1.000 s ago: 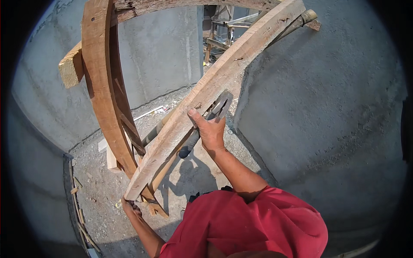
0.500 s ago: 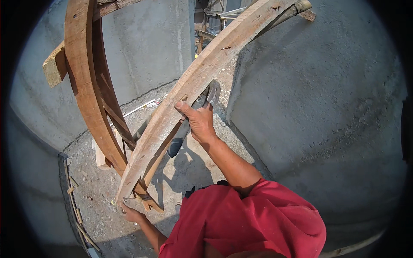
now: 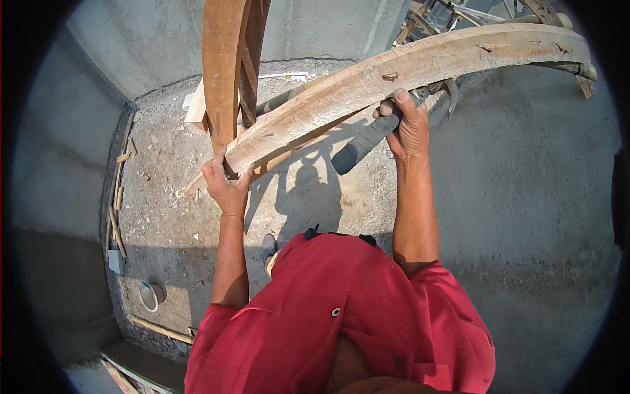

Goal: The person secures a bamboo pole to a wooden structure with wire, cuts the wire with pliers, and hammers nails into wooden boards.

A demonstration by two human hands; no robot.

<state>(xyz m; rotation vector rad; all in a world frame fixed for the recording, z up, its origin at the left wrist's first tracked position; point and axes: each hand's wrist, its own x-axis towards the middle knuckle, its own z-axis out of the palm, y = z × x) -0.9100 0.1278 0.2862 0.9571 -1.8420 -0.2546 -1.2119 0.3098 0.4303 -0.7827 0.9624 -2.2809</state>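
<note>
A long curved pale wooden board (image 3: 328, 98) stretches from in front of me up to the far right. My left hand (image 3: 226, 190) is closed around its near end, thumb on one side and fingers on the other. Under the board's lower edge, my right hand (image 3: 412, 128) grips a claw hammer (image 3: 367, 141) with a dark wrapped handle. Its metal claw (image 3: 451, 95) shows beyond the hand. The right thumb is up against the board, or very near it. A browner curved timber (image 3: 223, 72) rises steeply beside my left hand.
Grey plastered walls (image 3: 525, 197) curve around the gravelly floor (image 3: 164, 210). A small white bucket (image 3: 151, 297) lies at lower left, near thin wooden sticks (image 3: 117, 223) along the wall. A pale wood block (image 3: 197, 108) sits behind the brown timber. Poles and scraps (image 3: 433, 20) stand at the back.
The curved board now lies flatter across the view, its far end further right. My left hand has moved up around the near end. My right hand, still holding the hammer, has shifted right.
</note>
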